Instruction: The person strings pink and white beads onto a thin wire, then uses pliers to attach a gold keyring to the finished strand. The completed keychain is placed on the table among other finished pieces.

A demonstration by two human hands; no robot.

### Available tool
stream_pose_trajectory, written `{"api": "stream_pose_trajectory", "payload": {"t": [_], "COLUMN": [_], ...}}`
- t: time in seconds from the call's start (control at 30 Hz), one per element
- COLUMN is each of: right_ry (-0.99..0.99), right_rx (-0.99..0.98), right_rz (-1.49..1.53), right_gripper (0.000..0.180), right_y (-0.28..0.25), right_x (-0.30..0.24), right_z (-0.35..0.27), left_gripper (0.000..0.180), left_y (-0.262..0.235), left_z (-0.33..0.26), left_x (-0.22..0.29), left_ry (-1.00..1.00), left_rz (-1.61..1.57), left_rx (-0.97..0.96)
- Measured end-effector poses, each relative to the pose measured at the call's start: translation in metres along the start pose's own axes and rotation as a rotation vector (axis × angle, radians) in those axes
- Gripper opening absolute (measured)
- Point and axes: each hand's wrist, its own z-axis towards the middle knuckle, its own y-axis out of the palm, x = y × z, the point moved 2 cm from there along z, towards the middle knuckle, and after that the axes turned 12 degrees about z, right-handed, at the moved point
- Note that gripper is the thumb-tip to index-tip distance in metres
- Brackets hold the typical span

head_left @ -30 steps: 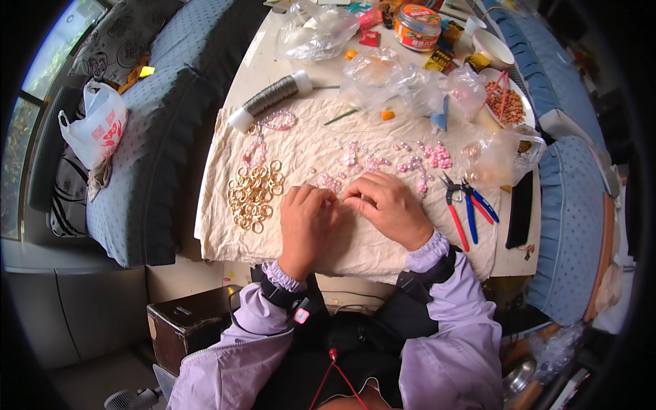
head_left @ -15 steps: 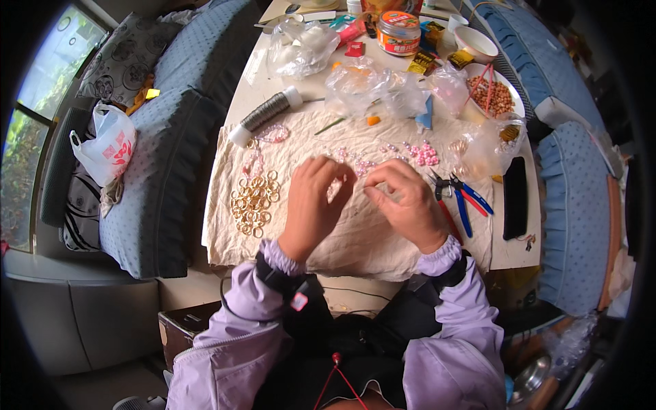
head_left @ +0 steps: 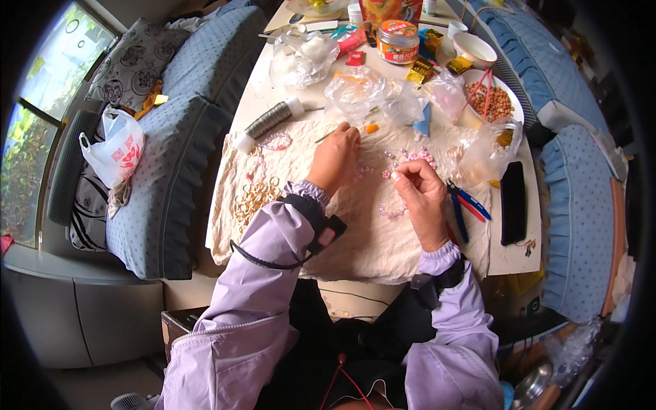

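Observation:
Above the cloth [head_left: 342, 239], my right hand [head_left: 424, 198] is closed in a pinch at a strand of small pink and lilac beads [head_left: 392, 212], which hangs in a curve beside the fingers. My left hand [head_left: 336, 158] is farther away and to the left, its fingers curled together; whatever they hold, if anything, is hidden. Loose pink beads [head_left: 425, 157] lie in a cluster beyond my right hand. Gold-coloured rings [head_left: 254, 201] are heaped left of my left forearm. Past them rest a finished-looking beaded loop [head_left: 276, 141] and a spool of grey wire [head_left: 268, 124].
Right of my right hand lie pliers with red and blue handles [head_left: 471, 205] and a black case [head_left: 512, 203]. Clear plastic bags [head_left: 355, 89], a lidded jar [head_left: 398, 42] and a plate of nuts [head_left: 516, 102] crowd the far side. Blue-covered seats [head_left: 160, 171] flank the table.
My hands have drawn apart: the left has moved away from me and over the far cloth, the right slightly right and nearer. The strand now shows beside my right fingers.

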Motion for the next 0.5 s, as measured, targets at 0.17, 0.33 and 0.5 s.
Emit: {"api": "stream_pose_trajectory", "payload": {"t": [0.17,0.33,0.5], "right_ry": [-0.115,-0.161,-0.167], "right_rx": [0.076,0.149,0.1], "right_rz": [-0.02,-0.063,-0.251], "right_gripper": [0.005,0.005,0.012], "right_y": [-0.001,-0.004,0.002], "right_x": [0.002,-0.006,-0.013], "right_z": [0.003,0.007,0.014], "left_gripper": [0.003,0.007,0.009], "left_y": [-0.013,-0.046,-0.079], "left_z": [0.006,0.007,0.003], "left_x": [0.001,0.021,0.033], "left_ry": [0.048,0.08,0.108], "left_rz": [-0.151,-0.279,-0.329], "left_rx": [0.034,0.152,0.173]}}
